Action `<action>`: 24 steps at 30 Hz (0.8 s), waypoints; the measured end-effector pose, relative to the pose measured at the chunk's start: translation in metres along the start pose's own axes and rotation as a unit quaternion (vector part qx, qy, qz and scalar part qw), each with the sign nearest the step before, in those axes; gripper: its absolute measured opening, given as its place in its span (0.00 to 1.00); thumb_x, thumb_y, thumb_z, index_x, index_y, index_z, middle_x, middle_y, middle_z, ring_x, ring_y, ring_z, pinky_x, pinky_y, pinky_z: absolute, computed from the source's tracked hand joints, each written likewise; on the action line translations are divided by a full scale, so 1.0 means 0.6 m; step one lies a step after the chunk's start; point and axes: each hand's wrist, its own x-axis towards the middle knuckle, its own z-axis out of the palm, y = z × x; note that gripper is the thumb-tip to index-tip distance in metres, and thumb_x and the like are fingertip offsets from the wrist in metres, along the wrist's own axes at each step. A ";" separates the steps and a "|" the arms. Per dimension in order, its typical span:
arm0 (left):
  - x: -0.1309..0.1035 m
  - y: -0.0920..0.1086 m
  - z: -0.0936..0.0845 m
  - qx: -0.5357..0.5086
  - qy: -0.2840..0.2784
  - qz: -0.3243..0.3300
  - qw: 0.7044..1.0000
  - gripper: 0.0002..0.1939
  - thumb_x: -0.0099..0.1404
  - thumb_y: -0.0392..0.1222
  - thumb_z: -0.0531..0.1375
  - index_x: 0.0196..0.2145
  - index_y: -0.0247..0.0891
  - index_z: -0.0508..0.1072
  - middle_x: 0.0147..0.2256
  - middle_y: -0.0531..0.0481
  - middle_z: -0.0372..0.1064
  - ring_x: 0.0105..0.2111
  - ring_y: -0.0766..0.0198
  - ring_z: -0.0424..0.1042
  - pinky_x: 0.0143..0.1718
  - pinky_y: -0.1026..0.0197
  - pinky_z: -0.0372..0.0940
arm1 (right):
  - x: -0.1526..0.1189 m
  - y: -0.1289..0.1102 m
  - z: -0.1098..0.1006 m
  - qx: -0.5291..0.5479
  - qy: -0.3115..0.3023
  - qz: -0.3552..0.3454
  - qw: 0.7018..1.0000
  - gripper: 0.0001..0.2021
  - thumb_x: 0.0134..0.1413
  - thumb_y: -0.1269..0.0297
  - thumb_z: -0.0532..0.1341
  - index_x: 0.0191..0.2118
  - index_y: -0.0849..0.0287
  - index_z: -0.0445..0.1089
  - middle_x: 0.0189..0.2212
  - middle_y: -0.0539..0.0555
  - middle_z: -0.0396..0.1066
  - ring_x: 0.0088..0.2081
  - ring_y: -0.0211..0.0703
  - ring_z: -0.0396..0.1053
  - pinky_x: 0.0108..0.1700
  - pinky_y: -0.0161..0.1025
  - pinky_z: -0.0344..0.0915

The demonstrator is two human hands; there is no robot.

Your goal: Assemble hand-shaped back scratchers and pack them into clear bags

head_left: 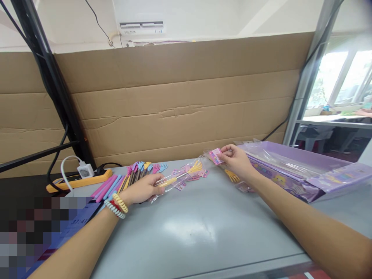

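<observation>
Currently, the yellow scratcher [181,177] lies slantwise just left of the frame's middle, inside a clear plastic sleeve [158,197]. It has a smooth yellow handle, a shiny metal-looking rod and a yellow head shaped like a small hand with spread fingers, pointing up and right. The sleeve is crinkled and catches the light.

The hands are apart. The left hand [145,188] is closed on the sleeved handle; the right hand [236,159] pinches a small printed pink card [215,156] between thumb and fingers, right of centre. Whether the plastic around that card belongs to the same sleeve, I cannot tell.

A second yellow head [232,175] shows below the right hand. Loose pink cards [200,174] lie on the grey counter [186,236] behind the scratcher. Left of centre is a row of pink, blue and yellow scratchers [112,186]; at the right stands an open purple box [286,182].
</observation>
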 end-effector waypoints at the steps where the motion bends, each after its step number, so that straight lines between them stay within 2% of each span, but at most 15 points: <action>1: 0.000 0.000 0.000 0.000 -0.001 0.001 1.000 0.15 0.56 0.50 0.58 0.34 0.38 0.61 0.20 0.59 0.57 0.17 0.71 0.56 0.18 0.66 0.51 | -0.001 -0.001 0.001 0.008 0.005 -0.002 1.000 0.15 0.37 0.59 0.66 0.29 0.56 0.60 0.19 0.48 0.69 0.22 0.39 0.67 0.25 0.36 0.63; 11: -0.001 0.001 0.003 -0.004 -0.013 0.002 1.000 0.15 0.56 0.50 0.58 0.34 0.38 0.60 0.21 0.60 0.58 0.17 0.71 0.57 0.19 0.66 0.53 | -0.003 0.001 0.007 0.025 0.008 -0.030 0.999 0.19 0.31 0.60 0.69 0.31 0.57 0.62 0.21 0.47 0.68 0.23 0.37 0.66 0.27 0.36 0.63; 17: -0.003 0.010 0.006 0.007 -0.004 -0.009 1.000 0.16 0.55 0.51 0.59 0.33 0.38 0.61 0.21 0.59 0.58 0.18 0.71 0.57 0.19 0.66 0.52 | -0.005 0.008 0.008 -0.031 -0.055 -0.041 0.997 0.19 0.37 0.57 0.67 0.38 0.59 0.68 0.20 0.46 0.66 0.23 0.37 0.64 0.27 0.37 0.63; 21: -0.002 0.008 0.006 0.013 -0.002 -0.005 1.000 0.16 0.54 0.51 0.58 0.33 0.38 0.61 0.21 0.58 0.59 0.18 0.71 0.57 0.19 0.66 0.53 | -0.006 0.008 0.008 -0.057 -0.092 -0.033 0.994 0.15 0.42 0.54 0.64 0.34 0.60 0.71 0.23 0.50 0.68 0.25 0.38 0.64 0.27 0.36 0.61; 24: -0.002 0.006 0.005 0.011 -0.007 0.005 1.000 0.15 0.55 0.50 0.58 0.34 0.37 0.62 0.22 0.58 0.59 0.18 0.71 0.57 0.19 0.66 0.53 | -0.006 0.005 0.011 -0.029 -0.078 -0.027 0.996 0.14 0.40 0.54 0.64 0.30 0.60 0.70 0.21 0.50 0.67 0.24 0.37 0.62 0.25 0.36 0.60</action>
